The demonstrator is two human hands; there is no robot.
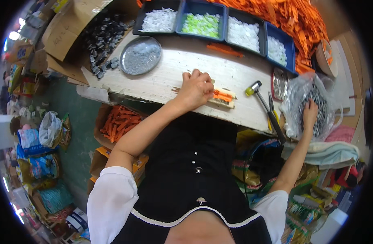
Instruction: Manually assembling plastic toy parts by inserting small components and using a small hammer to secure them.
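Note:
Near the front edge of the white worktable [170, 61], my left hand [196, 90] is closed, fingers bent down at the left end of a small pale block [223, 103]. An orange plastic piece [223, 96] lies on that block, partly covered by my fingers. What the fingertips hold is hidden. My right hand [311, 114] reaches into a clear plastic bag [331, 95] of small grey metal pieces [321, 110], fingers drawn together among them. Between my hands lies a small hammer [257, 92] with a yellow-and-black head, beside pliers [272, 106].
Trays of white pieces [158, 20] and green pieces [200, 24] line the back, before an orange pile [276, 16]. A round metal dish [140, 55] stands left, near a carton of black parts [105, 38]. A tin [279, 83] sits by the bag; an orange-filled box [119, 122] stands below.

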